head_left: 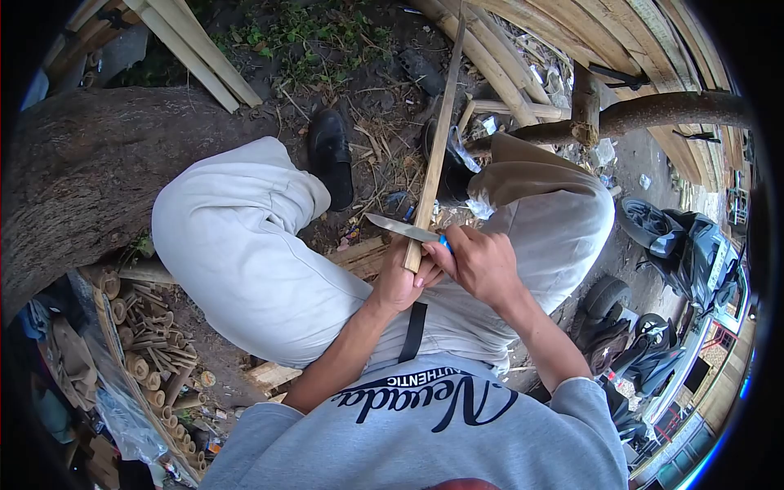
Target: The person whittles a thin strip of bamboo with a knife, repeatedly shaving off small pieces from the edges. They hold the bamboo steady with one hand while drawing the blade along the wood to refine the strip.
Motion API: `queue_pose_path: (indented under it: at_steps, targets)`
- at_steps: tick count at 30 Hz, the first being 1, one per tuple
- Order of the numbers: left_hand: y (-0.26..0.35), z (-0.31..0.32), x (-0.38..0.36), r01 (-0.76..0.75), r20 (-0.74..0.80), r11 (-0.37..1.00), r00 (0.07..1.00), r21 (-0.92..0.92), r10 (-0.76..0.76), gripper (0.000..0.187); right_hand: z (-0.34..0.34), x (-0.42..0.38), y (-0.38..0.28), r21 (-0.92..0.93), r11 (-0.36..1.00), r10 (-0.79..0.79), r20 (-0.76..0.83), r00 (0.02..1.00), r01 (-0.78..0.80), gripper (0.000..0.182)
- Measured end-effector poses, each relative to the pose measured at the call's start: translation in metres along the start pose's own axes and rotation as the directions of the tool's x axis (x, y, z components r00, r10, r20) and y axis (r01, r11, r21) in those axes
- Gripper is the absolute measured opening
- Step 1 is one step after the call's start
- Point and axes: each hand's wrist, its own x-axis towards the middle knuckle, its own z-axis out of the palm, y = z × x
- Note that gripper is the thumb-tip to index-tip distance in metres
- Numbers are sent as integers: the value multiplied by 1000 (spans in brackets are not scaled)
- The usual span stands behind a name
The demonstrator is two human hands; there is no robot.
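Observation:
A long bamboo strip [439,155] runs from my lap up past my feet to the top of the view. My left hand [398,282] is closed around its near end from below. In my right hand [482,263] is a knife [406,229] with a blue part at its handle. The knife's blade lies across the strip just above my left hand, its tip pointing left. Most of the handle is hidden inside my right fist. Both hands are close together over my lap, between my bent knees.
A thick tree trunk [98,163] lies at the left. Cut bamboo pieces [155,351] are piled at the lower left. Bamboo slats [604,41] lean at the upper right near a horizontal branch [637,117]. Motorbikes [690,253] stand at the right. Shavings and litter cover the ground.

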Motion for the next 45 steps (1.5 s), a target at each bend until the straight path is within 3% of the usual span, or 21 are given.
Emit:
queue_pose_path:
  at_steps: [2, 5, 9, 11, 13, 14, 15, 17, 21, 22, 24, 26, 27, 29, 30, 33, 34, 37, 39, 41, 45]
  targets:
    - [0, 1, 1, 28, 31, 999, 999, -24, -28, 36, 2, 6, 14, -25, 1000, 6, -43, 999, -7, 42]
    - [-1, 3, 1, 70, 72, 996, 995, -48, -66, 35, 7, 42, 53, -100, 949, 302, 1, 953, -300, 43]
    - [0, -2, 0, 38, 73, 986, 997, -160, -26, 36, 5, 16, 9, 55, 998, -27, 50, 998, 24, 43]
    - [-5, -8, 0, 35, 50, 986, 998, -165, -27, 36, 2, 13, 8, 51, 995, -94, 71, 993, 90, 44]
    - [-2, 1, 1, 68, -2, 981, 998, -180, -70, 35, 5, 33, 34, -106, 992, 68, 5, 998, -67, 46]
    - [-5, -1, 2, 55, 20, 989, 998, -136, -53, 36, 4, 49, 49, -136, 968, 212, -19, 977, -212, 49]
    - [-5, -2, 4, 40, 46, 995, 998, -89, -36, 37, 2, 62, 57, -110, 962, 244, -53, 968, -249, 50]
    - [-1, -1, 4, 18, 42, 997, 999, -76, -14, 37, 4, 54, 47, -63, 971, 232, -8, 973, -232, 49]
    - [4, 1, 4, 18, -79, 998, 997, -63, -23, 34, -15, 15, -8, -42, 987, -147, 117, 982, 152, 51]
    - [2, 3, 5, 34, -115, 999, 993, -19, -36, 38, -15, 20, -1, -45, 987, -147, 121, 982, 153, 51]
    - [0, 6, 8, 65, -131, 996, 990, 58, -57, 45, -13, 41, 33, -176, 980, 111, 67, 992, -98, 52]
    - [-1, 11, 8, 63, -145, 994, 988, 87, -50, 45, -9, 47, 47, -243, 957, 168, 10, 986, -160, 52]
    - [0, 12, 8, 54, -168, 991, 985, 121, -33, 45, -8, 45, 38, -230, 960, 167, 12, 986, -160, 51]
    - [-5, 2, 7, -1, -142, 989, 990, 146, 22, 45, -1, 19, 9, -114, 990, -94, -46, 994, 89, 52]
    - [-5, 2, 6, -54, -108, 984, 992, 172, 73, 45, -1, 8, 0, -64, 990, -127, 1, 992, 127, 51]
    - [-2, 6, 11, 59, -170, 997, 984, 57, -49, 45, 1, 20, 30, -117, 992, -55, 7, 998, 56, 50]
    - [-2, 9, 12, 50, -146, 997, 988, 52, -42, 46, 2, 30, 41, -198, 978, 54, -44, 998, -62, 50]
    - [1, 10, 9, 38, -96, 998, 995, 45, -34, 42, 4, 29, 34, -219, 973, 48, -123, 991, -75, 52]
    - [-1, 3, 4, 6, -94, 996, 996, 88, 3, 41, -3, 12, 16, -185, 983, -3, -54, 999, -7, 51]
    - [-5, -2, 3, -22, -84, 992, 996, 123, 32, 41, -8, 3, 15, -71, 985, -151, 63, 986, 155, 43]
    - [-2, 10, 3, 65, -87, 996, 994, 55, -60, 44, -7, 55, 86, -212, 955, 187, -110, 976, -207, 51]
